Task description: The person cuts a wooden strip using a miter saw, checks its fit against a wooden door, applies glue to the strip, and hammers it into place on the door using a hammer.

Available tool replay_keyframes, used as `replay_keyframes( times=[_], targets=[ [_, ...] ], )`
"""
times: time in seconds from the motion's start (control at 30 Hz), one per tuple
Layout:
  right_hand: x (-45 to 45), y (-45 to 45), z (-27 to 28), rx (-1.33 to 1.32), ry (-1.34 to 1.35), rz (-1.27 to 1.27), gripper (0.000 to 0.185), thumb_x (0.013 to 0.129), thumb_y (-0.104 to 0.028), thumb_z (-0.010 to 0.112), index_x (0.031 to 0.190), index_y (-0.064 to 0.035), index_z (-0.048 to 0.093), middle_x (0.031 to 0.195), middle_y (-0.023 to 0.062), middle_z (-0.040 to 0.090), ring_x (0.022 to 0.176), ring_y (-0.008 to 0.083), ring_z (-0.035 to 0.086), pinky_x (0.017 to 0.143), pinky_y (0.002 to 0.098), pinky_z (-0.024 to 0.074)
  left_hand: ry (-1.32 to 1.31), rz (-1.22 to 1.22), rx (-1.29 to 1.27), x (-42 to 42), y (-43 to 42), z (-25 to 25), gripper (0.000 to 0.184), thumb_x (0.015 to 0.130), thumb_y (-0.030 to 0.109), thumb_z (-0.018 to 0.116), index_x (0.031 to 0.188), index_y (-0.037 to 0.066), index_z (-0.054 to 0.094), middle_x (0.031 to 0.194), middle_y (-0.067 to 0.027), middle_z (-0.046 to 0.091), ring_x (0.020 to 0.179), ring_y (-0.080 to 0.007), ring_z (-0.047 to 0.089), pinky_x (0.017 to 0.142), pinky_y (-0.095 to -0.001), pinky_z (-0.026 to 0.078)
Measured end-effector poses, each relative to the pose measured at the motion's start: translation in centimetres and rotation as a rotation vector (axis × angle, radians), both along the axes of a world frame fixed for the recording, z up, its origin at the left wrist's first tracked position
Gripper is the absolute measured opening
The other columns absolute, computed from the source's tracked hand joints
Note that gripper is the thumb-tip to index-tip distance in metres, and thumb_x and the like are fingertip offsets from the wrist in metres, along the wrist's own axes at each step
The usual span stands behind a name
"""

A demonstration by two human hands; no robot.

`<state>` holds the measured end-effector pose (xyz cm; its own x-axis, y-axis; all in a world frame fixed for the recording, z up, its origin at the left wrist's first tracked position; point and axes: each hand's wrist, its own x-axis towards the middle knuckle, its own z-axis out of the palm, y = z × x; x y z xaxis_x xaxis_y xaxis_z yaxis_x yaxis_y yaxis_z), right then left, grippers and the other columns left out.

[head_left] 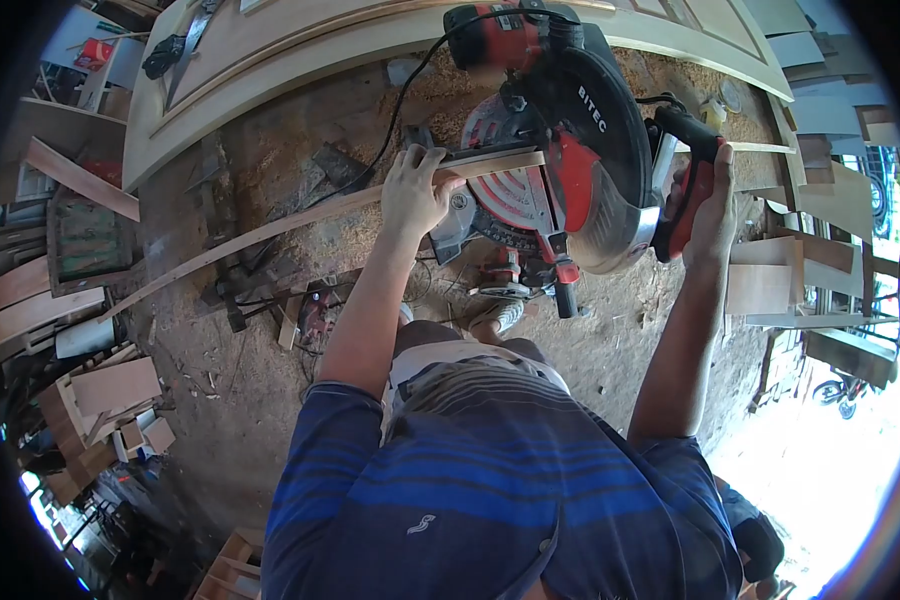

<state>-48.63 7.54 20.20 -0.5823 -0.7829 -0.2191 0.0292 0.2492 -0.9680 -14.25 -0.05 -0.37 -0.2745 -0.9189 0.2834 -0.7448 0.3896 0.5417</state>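
A red and black miter saw (595,110) marked BITEC stands in front of me, its blade guard (610,225) over the round base (510,190). My right hand (710,205) is wrapped round the saw's red and black handle (685,190). A long thin wooden strip (260,228) runs from the lower left onto the saw base, its right end beside the guard. My left hand (417,192) is closed over this strip at the left side of the saw, fingers curled over its far edge.
Pale door panels (300,75) lie beyond the saw, with sawdust around. A black cable (402,100) loops left of the saw. Offcuts (115,385) pile up at the left, and boards (815,265) are stacked at the right. A power tool (320,312) lies on the floor.
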Motion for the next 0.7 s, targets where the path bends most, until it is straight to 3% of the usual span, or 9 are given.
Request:
replay_keyframes(
  times=[0.57, 0.7],
  targets=[
    [0.3, 0.9, -0.9, -0.034, -0.014, -0.011, 0.071, 0.105, -0.077, 0.05, 0.091, -0.009, 0.064, 0.067, -0.0011, 0.055, 0.057, 0.011, 0.054, 0.056, 0.0282, 0.0455, 0.042, -0.017, -0.048, 0.0, -0.1, -0.1, 0.052, 0.081, 0.024, 0.09, 0.126, 0.009, 0.068, 0.116, -0.0132, 0.065, 0.112, -0.0372, 0.064, 0.096, -0.0488, 0.054],
    [0.2, 1.1, -1.2, -0.018, -0.01, -0.025, 0.072, 0.106, -0.077, 0.049, 0.092, -0.0078, 0.065, 0.067, -0.0004, 0.056, 0.056, 0.0112, 0.054, 0.055, 0.0282, 0.0462, 0.022, -0.022, -0.044, 0.1, -0.2, -0.2, 0.052, 0.085, 0.033, 0.087, 0.127, 0.008, 0.069, 0.115, -0.0136, 0.065, 0.11, -0.0365, 0.064, 0.097, -0.0469, 0.053]
  ],
)
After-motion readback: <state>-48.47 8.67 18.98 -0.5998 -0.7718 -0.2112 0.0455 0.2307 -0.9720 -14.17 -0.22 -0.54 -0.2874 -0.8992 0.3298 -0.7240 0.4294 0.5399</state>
